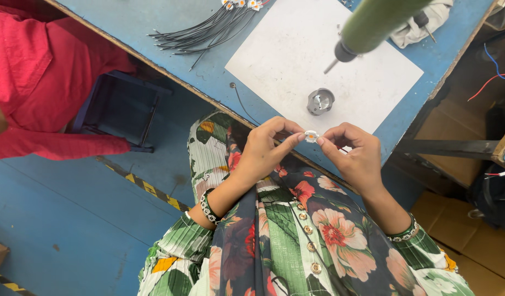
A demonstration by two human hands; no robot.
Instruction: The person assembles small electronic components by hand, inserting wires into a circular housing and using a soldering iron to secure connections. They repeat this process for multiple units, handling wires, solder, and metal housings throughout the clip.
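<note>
A small white ring-shaped part [311, 136] is pinched between both hands at the near edge of the blue table [154, 33]. My left hand [266, 149] grips it from the left with thumb and forefinger. My right hand [355, 154] grips it from the right with its fingertips. Just beyond the hands, a small round metal piece [320, 101] stands on a white sheet [296, 49]. A green-handled powered screwdriver [367, 27] hangs over the sheet, bit pointing down toward it.
A bundle of black wires with white ends [208, 27] lies at the table's far left. A white cloth [428, 22] lies at the far right. A person in red [33, 71] sits to the left beside a dark bin [121, 109]. Cardboard boxes [466, 230] stand at the right.
</note>
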